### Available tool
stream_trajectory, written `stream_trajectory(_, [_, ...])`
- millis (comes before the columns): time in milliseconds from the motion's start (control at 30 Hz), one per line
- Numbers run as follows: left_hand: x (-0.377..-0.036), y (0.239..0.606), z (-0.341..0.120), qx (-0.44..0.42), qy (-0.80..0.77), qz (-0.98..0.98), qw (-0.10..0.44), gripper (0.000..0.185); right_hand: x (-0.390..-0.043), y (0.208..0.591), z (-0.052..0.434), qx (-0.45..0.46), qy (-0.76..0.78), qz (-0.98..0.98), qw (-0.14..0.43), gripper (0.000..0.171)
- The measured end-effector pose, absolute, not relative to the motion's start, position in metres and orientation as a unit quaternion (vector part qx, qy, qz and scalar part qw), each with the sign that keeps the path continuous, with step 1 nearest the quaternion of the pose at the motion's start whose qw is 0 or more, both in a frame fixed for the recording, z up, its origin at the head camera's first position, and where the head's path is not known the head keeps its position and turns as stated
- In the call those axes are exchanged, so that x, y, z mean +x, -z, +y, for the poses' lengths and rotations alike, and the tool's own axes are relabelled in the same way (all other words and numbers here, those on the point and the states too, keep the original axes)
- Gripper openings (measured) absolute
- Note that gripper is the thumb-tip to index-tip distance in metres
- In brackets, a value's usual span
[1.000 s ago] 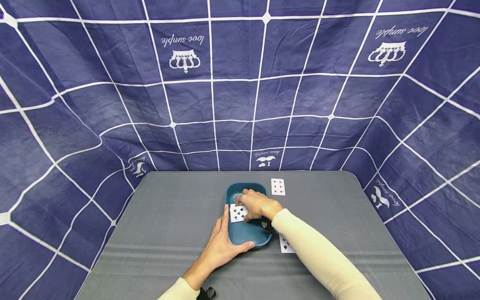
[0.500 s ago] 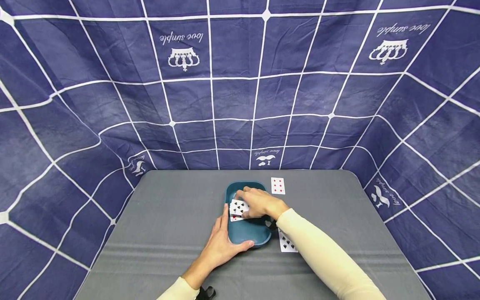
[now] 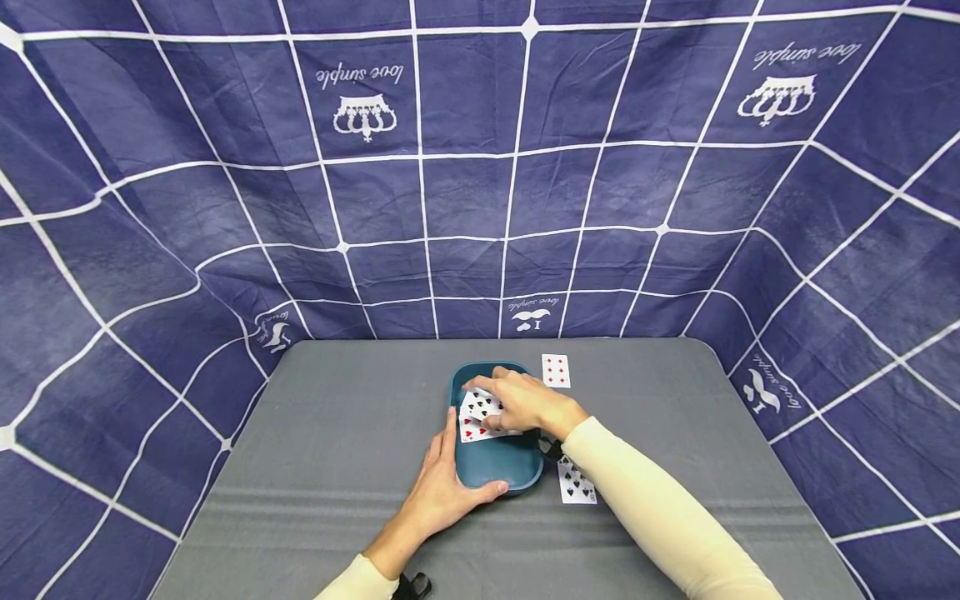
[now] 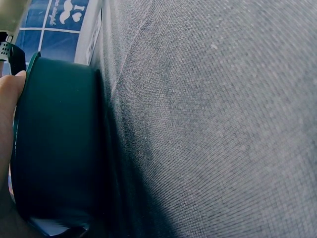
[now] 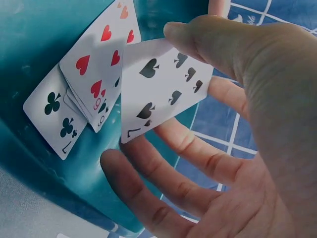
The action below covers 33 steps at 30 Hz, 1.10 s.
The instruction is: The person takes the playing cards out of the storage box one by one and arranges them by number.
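Seven of spades [image 5: 166, 87] tilts over the teal tray [image 3: 495, 468], above a heart card [image 5: 101, 54] lying in it, pinched between thumb and fingers of the right hand [image 3: 534, 402]. The left hand [image 3: 444, 487], fingers extended, steadies the tray's left and near sides. The step seems to be single-card handling; next probably calls for a firm pinch, without dragging the heart card.

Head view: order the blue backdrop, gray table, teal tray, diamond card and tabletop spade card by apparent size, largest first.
1. Blue backdrop
2. Gray table
3. Teal tray
Unranked: diamond card and tabletop spade card; the latter is partly hidden.
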<state>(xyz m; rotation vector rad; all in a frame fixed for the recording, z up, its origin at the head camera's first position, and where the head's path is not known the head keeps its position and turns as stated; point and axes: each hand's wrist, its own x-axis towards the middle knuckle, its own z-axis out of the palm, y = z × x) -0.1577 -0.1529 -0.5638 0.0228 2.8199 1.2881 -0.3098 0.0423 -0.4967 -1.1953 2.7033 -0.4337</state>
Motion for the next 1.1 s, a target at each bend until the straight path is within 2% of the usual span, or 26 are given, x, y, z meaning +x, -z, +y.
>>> stream_trajectory(400, [-0.158,0.561,-0.151,0.003,-0.412,0.911,0.021,0.157,-0.309,0.485,0.050,-0.408,0.205,0.888,0.053,0.070])
stream_trajectory(833, [-0.160,0.567,-0.153,-0.001,-0.410,0.912,0.023,0.157,-0.308,0.476,0.066,-0.420,0.225,0.879,-0.001,0.065])
stream_trajectory(1100, [-0.160,0.569,-0.152,-0.002,-0.409,0.912,0.023,0.158,-0.305,0.473,0.077,-0.403,0.229,0.886,-0.009,0.069])
